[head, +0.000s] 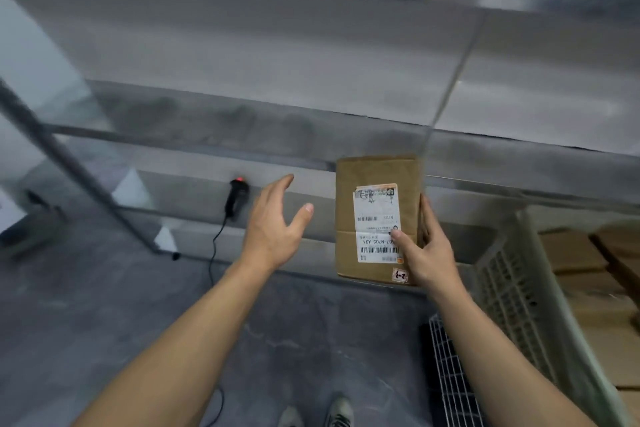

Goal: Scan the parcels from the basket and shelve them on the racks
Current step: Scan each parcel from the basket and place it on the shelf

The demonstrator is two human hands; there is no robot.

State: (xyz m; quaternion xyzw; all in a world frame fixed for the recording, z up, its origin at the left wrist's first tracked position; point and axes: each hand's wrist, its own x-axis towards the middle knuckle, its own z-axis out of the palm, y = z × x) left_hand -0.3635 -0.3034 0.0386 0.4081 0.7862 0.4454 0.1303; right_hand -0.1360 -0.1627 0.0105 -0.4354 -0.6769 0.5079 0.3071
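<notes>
Right hand [429, 253]: grips the parcel [377, 170]. The thumb presses the label face and the fingers wrap the right edge.

Left hand [273, 222]: released, fingers straight, thumb spread, holding nothing. It hangs in the air between the scanner [235, 200] and the parcel, touching neither.

Parcel: flat brown cardboard, held upright in the air in front of the rack [207, 122], left of the basket [512, 288]. It touches neither of them. A white label [375, 219] with barcodes faces the person, and a small handwritten sticker sits at the lower right corner.

Basket: pale plastic with latticed walls, standing on the floor [104, 305] at the person's right. It contains brown cardboard boxes [575, 253] lying flat in layers. The frame edge cuts them off, so the count cannot be told. A white wire grid [450, 374] lies just beside the basket's near wall.

Scanner: black, with a red light at its head. It rests on the rack's low shelf near the front edge. Its cable [213, 253] drops to the floor.

Rack: grey metal shelves, blurred. The shelf boards level with the hands show no load; dark shapes on the top shelf cannot be identified.
</notes>
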